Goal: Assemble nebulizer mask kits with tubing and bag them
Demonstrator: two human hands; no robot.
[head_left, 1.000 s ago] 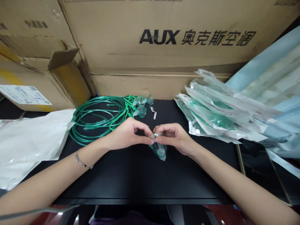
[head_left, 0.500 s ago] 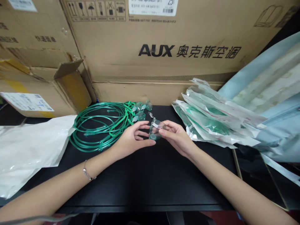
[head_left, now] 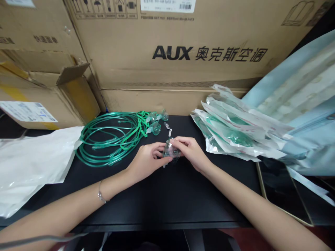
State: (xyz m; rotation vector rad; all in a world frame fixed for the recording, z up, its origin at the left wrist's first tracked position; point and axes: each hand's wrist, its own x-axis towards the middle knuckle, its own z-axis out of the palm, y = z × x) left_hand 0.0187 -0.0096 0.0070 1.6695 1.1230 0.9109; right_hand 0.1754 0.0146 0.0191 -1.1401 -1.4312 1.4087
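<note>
A clear, green-tinted oxygen mask is held between both hands above the black table. My left hand grips its left side, thumb low and fingers curled behind. From the right, my right hand pinches the upper part, thumb on top; its other fingers are partly hidden. Just beyond the mask lie small metal strips on the table. Left of them are several more clear green masks with green elastic straps, and a coil of green tubing.
At right lies a pile of white-and-clear packets with green contents, beside a pale blue bag and a dark phone-like slab. White plastic bags cover the left. Cardboard boxes wall off the back of the table.
The mask has turned and come slightly lower. My left hand has closed onto it, and my right thumb has shifted to its upper part. The whole view has tilted slightly.
</note>
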